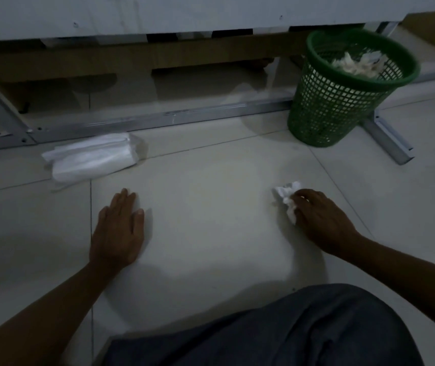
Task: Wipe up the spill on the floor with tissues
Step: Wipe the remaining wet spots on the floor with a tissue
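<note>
Right fingers [306,198]: curled down and closed around a crumpled white tissue wad [287,199], which is pressed against the floor
Right hand [322,220]: seen from the back, knuckles up, with the wad sticking out past the fingertips on the side toward the left hand
Left fingers [126,200]: stretched out straight and held together, nothing gripped
Left hand [117,228]: laid palm-down and flat on the pale glossy floor tiles [211,207], well apart from the right hand
Spill: no wet patch can be made out on the tiles in the dim light
Forearms: both are bare and enter from the lower corners of the view
Lap: dark blue-grey cloth [290,334] is seen at the bottom edge, between the arms
Soft white tissue pack in clear plastic wrap [92,159]: lying on its side on the floor beyond the left hand, just in front of a grey metal frame rail [171,120]
Green plastic mesh waste basket [343,101]: standing upright beyond the right hand, beside a metal frame leg [388,138]
Used crumpled tissues [353,64]: piled inside the basket, visible near its rim
White panel [184,14]: spanning the top of the view above the rail
</note>
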